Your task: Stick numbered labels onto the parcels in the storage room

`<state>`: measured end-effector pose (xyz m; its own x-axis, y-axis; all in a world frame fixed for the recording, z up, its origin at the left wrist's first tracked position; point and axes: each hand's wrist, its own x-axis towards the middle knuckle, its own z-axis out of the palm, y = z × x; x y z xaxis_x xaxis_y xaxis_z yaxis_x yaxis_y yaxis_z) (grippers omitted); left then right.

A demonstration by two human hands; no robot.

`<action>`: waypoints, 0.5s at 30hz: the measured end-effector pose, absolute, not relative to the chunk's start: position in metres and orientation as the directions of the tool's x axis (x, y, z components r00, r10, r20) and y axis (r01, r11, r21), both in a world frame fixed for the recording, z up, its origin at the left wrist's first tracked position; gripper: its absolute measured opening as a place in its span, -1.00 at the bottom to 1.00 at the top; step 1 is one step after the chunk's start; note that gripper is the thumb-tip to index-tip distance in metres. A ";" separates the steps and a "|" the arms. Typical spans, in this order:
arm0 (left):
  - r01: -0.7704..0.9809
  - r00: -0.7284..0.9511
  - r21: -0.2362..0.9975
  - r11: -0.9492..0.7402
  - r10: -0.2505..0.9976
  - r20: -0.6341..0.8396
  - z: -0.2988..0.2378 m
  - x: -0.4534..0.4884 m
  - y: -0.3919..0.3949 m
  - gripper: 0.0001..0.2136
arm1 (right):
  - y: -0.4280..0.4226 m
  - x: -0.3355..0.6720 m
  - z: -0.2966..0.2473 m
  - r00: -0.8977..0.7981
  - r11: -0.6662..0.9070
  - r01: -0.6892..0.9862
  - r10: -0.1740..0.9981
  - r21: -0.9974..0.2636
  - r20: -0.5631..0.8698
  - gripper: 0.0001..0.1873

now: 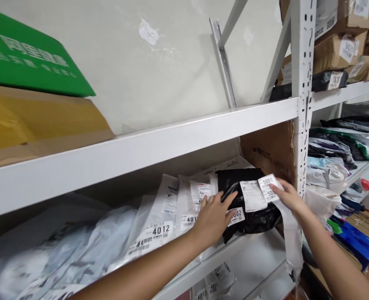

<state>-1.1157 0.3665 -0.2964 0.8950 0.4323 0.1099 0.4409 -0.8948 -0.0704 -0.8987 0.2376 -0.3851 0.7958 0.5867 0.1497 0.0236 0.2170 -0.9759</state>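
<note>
On the lower shelf, at its right end, lies a black plastic mailer parcel [230,180] with a white shipping label [253,196] and a "5002"-like number sticker [238,216] on it. My left hand [211,216] rests against its left part, fingers spread and holding nothing. My right hand [287,196] pinches a strip of white number labels [269,185]. The strip's printed end lies over the shipping label's right edge, and its long tail hangs down past the shelf front. Left of the black parcel lean white mailers [162,227] with numbers such as "4012".
A white shelf beam [178,146] runs just above my hands. A green box [37,54] on a brown carton [47,121] stands upper left. The perforated post [303,104] rises at right, beside more stacked parcels [331,146]. A cardboard panel [272,150] closes the shelf's right end.
</note>
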 end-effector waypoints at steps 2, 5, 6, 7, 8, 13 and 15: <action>0.447 0.894 -0.063 -0.892 0.447 0.013 -0.292 -1.110 0.365 -0.63 | 0.264 -0.892 -0.382 0.688 0.174 -0.032 0.718 -0.984 0.105 -0.61; 0.454 0.891 -0.080 -0.888 0.455 0.005 -0.287 -1.102 0.368 -0.57 | 0.300 -0.892 -0.379 0.602 0.136 -0.052 0.795 -0.989 0.077 -0.60; 0.481 0.877 -0.093 -0.872 0.480 0.030 -0.285 -1.101 0.370 -0.56 | 0.310 -0.893 -0.378 0.581 0.118 -0.053 0.811 -0.992 0.066 -0.60; 0.518 0.855 -0.099 -0.849 0.515 0.060 -0.284 -1.099 0.371 -0.56 | 0.318 -0.892 -0.378 0.566 0.099 -0.047 0.823 -0.994 0.056 -0.61; 0.559 0.829 -0.098 -0.824 0.552 0.091 -0.283 -1.098 0.373 -0.56 | 0.324 -0.891 -0.378 0.562 0.084 -0.031 0.826 -0.996 0.053 -0.64; 0.649 0.739 -0.009 -0.761 0.627 0.245 -0.278 -1.108 0.357 -0.59 | 0.326 -0.877 -0.383 0.626 0.103 0.148 0.760 -0.984 0.173 -0.72; 0.652 0.711 0.010 -0.758 0.616 0.339 -0.280 -1.123 0.334 -0.61 | 0.311 -0.872 -0.385 0.632 0.137 0.230 0.731 -0.963 0.255 -0.74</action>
<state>-1.1227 0.3337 -0.2805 0.7111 0.6161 0.3388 0.6521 -0.7581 0.0102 -0.8715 0.3112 -0.3845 0.6325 0.7314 0.2551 0.2304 0.1368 -0.9634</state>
